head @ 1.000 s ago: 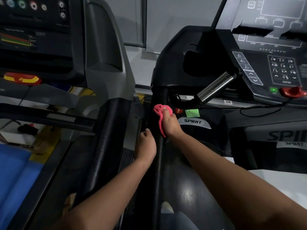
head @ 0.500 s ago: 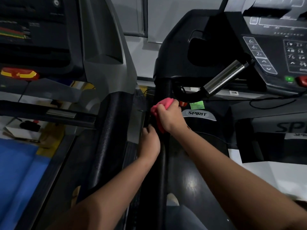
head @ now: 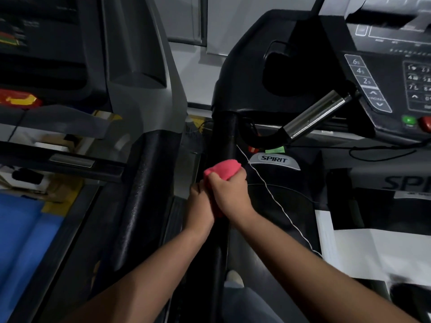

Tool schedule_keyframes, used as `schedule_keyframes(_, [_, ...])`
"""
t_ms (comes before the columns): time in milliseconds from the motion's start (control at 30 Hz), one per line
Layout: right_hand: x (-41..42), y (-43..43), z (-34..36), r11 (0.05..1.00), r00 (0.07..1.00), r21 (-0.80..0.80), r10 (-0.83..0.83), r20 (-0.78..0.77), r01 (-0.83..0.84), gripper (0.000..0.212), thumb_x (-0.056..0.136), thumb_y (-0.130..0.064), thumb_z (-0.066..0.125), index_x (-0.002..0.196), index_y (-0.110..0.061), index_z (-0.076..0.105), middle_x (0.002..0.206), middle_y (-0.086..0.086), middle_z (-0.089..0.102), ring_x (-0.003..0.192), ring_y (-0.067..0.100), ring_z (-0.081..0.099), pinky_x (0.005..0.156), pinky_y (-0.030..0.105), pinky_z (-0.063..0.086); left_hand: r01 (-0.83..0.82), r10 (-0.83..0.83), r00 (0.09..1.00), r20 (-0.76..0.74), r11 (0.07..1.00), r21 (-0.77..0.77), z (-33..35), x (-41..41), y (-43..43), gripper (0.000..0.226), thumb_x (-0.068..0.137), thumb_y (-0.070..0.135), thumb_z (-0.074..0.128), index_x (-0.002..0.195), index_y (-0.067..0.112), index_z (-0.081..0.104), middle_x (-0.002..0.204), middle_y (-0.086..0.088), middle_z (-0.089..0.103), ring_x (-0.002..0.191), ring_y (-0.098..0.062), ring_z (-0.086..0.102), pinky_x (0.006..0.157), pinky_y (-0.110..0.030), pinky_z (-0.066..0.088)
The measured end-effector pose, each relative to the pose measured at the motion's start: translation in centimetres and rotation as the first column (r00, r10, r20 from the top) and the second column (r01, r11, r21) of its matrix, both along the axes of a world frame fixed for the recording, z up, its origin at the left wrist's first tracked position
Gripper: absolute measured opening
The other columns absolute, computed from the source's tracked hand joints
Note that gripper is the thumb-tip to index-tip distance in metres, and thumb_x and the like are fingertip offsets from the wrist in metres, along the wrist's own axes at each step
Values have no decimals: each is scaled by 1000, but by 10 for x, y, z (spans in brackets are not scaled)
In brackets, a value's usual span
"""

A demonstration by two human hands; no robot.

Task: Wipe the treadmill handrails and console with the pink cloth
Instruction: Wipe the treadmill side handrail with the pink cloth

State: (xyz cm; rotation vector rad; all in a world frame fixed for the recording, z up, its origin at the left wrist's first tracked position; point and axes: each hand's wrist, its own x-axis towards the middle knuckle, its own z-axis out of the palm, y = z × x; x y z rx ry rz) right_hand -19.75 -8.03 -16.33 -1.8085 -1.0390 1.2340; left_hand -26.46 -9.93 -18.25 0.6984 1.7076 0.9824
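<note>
- Two bare hands meet on one black padded handrail (head: 229, 136): the right hand (head: 229, 194) grasps the one crumpled pink cloth (head: 225, 170) around the rail.
- The left hand (head: 199, 203) touches it, fingers curled on the rail.
- One thin white string (head: 275, 199) hangs beside.
- Farther: one chrome grip bar (head: 314, 115), one black keypad console (head: 384, 89) with one green button (head: 409, 120).

Both hands (head: 229, 194) (head: 201, 203) touching, fingers (head: 215, 177) seemingly curled.
</note>
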Motion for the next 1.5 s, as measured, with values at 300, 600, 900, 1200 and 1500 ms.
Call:
schedule_keyframes(300, [12, 43, 18, 992, 939, 107, 103, -327, -72, 23, 88, -19, 48, 82, 0, 58, 50, 0, 57, 23, 10, 35, 29, 15, 27, -56, 57, 998, 23, 998, -33, 8, 0, -2, 22, 102, 31, 34, 104, 17, 51, 94, -2, 58, 95, -22, 53, 82, -29, 35])
schedule_keyframes(600, [24, 22, -3, 993, 788, -72, 26, -616, -89, 50, 91, -41, 36, 50, -12, 39, 39, 9, 31, 38, 16, 42, 48, 17, 46, -92, 113, 979, 169, 987, -131, 9, -3, 0, 40, 98, 37, 40, 122, 11, 60, 118, -7, 64, 111, -23, 59, 103, -41, 43])
schedule_keyframes(900, [4, -21, 8, 992, 992, 10, 125, 5, -125, 93, 76, -29, 73, 147, -11, 16, 131, 14, 47, 112, 26, 55, 90, 35, 49, -90, 136, 937, 322, 984, -153, 8, -7, 0, 33, 97, 20, 39, 77, 12, 64, 59, -3, 65, 52, -14, 62, 48, -18, 48])
schedule_keyframes(1200, [-8, 40, 32, 998, 987, -53, 45, 152, -38, 107, 74, -40, 78, 150, -12, 8, 144, 19, 27, 128, 39, 38, 105, 47, 37, -131, 167, 958, 232, 978, -164, 1, -7, 0, 29, 94, 28, 45, 82, 12, 66, 90, -8, 67, 87, -25, 64, 76, -34, 49])
schedule_keyframes(1500, [-10, 36, 32, 996, 941, -10, 90, 325, -92, 101, 81, -49, 67, 150, -12, 4, 149, 20, 20, 132, 38, 33, 104, 45, 35, -125, 147, 969, 197, 985, -119, 0, -5, -3, 38, 92, 33, 42, 104, 8, 68, 103, -11, 69, 97, -27, 64, 91, -40, 52])
